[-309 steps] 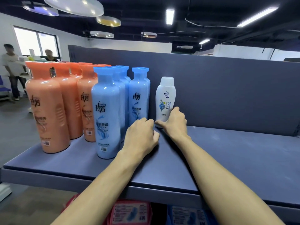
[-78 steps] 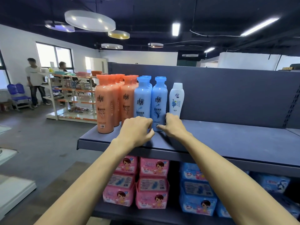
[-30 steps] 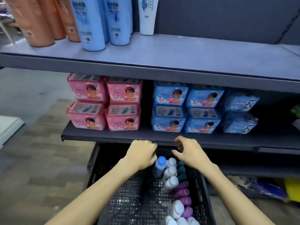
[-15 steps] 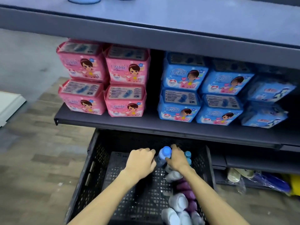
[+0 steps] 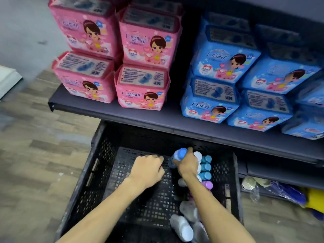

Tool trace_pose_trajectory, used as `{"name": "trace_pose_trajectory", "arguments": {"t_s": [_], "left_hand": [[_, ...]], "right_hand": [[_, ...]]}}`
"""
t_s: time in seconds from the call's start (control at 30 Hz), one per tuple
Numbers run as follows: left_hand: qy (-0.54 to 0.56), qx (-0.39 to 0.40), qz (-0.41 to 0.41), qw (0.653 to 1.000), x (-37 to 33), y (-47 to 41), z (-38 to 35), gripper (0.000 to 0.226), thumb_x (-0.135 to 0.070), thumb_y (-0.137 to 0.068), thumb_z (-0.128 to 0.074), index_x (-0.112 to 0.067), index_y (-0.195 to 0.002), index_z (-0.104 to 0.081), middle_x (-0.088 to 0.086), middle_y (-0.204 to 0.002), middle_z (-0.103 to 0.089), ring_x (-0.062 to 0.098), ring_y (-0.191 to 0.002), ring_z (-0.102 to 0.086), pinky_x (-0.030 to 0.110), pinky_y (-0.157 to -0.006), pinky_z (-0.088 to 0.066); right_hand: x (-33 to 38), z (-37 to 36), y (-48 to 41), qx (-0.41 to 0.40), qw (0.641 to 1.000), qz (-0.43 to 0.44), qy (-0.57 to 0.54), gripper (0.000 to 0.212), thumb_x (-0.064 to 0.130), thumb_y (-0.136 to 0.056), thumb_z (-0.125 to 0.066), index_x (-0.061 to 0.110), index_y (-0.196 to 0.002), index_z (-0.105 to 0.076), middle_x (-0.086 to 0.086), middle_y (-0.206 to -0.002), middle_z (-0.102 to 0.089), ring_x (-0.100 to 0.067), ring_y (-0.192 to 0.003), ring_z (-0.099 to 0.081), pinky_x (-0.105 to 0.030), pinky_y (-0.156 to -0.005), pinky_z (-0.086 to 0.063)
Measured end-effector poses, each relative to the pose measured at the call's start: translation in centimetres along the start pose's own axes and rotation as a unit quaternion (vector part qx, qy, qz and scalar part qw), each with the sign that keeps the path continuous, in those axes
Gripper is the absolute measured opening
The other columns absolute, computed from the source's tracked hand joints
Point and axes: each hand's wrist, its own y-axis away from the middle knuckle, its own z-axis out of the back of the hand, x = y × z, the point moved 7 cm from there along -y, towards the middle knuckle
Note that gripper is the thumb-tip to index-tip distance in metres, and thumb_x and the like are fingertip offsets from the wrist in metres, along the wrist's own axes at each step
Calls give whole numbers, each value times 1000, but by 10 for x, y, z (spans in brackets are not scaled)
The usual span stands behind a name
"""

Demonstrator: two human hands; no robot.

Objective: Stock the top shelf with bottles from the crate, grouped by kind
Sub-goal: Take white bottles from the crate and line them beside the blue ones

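A black mesh crate (image 5: 98, 155) stands on the floor under the shelves. Along its right side lie several small bottles: teal-capped ones (image 5: 206, 167), a purple one (image 5: 207, 185) and white ones (image 5: 182, 228). My right hand (image 5: 186, 165) grips a blue-capped bottle (image 5: 179, 153) at the far end of that row, its cap sticking out above my fingers. My left hand (image 5: 147, 170) hovers just left of it over the bare crate floor, fingers curled, holding nothing. The top shelf is out of view.
Directly above the crate's far end juts a dark shelf edge (image 5: 175, 123), stacked with pink packs (image 5: 145, 50) on the left and blue packs (image 5: 222, 64) on the right. Bagged items (image 5: 280, 190) lie on the lowest shelf at right. Wood-pattern floor (image 5: 35, 155) spreads left.
Both hands have dropped from the top shelf down into the crate. My right hand has closed round the blue-capped bottle. The view has tilted down and closer.
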Motion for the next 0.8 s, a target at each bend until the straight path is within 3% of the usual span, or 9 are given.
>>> {"name": "trace_pose_trajectory", "arguments": {"t_s": [0.27,0.4,0.53,0.63,0.8], "left_hand": [[20,6,12,1000,10,5,-6,14,-36,-91,-44,-24,-84,-40,-2,-90,-61,24,-84,-61,32,-62,-37],[32,-4,21,999,9,4,1,15,-36,-90,-45,-22,-85,-48,-1,-88,-62,25,-83,-62,32,-61,-36],[38,2,22,999,-2,3,7,18,-36,-88,-47,-20,-90,-54,1,-92,-64,28,-86,-63,34,-63,-37],[35,-13,8,999,-10,3,19,19,-38,-86,-48,-21,-88,-54,-1,-90,-63,27,-85,-63,32,-61,-36],[18,-36,1,999,-15,-2,51,19,-38,-85,-49,-20,-90,-55,0,-92,-63,29,-86,-63,33,-63,-38]], "right_hand": [[8,12,7,-6,999,43,28,53,30,-75,-80,14,-117,-51,-11,-100,-67,-33,-90,-64,-35,-71,-49],[18,45,32,-23,995,102,4,47,33,-68,-81,25,-106,-55,0,-90,-63,-23,-81,-60,-31,-63,-42],[28,82,65,-43,984,166,-52,43,27,-64,-83,28,-99,-58,5,-85,-66,-18,-77,-60,-34,-68,-47],[40,109,84,-48,974,207,-77,46,25,-63,-85,33,-98,-57,9,-77,-65,-13,-68,-56,-20,-61,-43],[67,147,103,-56,956,268,-103,48,26,-62,-85,34,-101,-58,15,-86,-65,-7,-78,-57,-13,-68,-43]]}}
